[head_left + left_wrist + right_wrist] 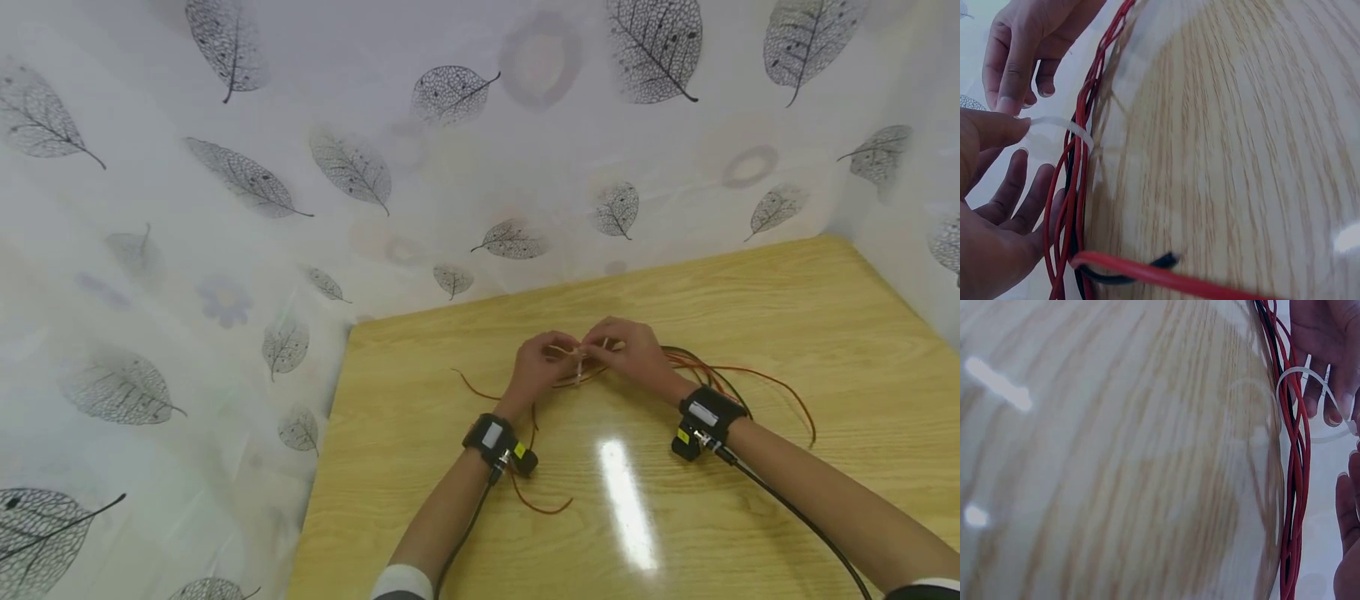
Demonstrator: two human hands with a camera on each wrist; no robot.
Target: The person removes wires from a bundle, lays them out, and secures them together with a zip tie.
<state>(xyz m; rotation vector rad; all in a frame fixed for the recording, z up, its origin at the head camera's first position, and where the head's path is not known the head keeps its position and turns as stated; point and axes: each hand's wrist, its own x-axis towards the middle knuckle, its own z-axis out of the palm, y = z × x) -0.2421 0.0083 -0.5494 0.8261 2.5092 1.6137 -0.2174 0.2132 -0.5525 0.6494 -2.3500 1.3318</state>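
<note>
A white cable tie (1060, 122) loops around a bundle of red and black wires (1079, 169) lying along the table. My left hand (534, 367) pinches the tie between thumb and fingertips. Directly opposite, my right hand (636, 357) pinches at the tie's joined ends, its fingertips meeting those of the left. In the right wrist view the loop of the tie (1302, 370) stands wide around the wires (1296, 487), with slack on the hands' side. Fingers partly hide where the ends meet.
Loose wire ends (780, 383) fan out to the right of the right hand. Another red wire end (543, 509) curves near the left wrist. The wood-patterned table (420, 500) meets a leaf-printed curtain (450, 183) at its back and left.
</note>
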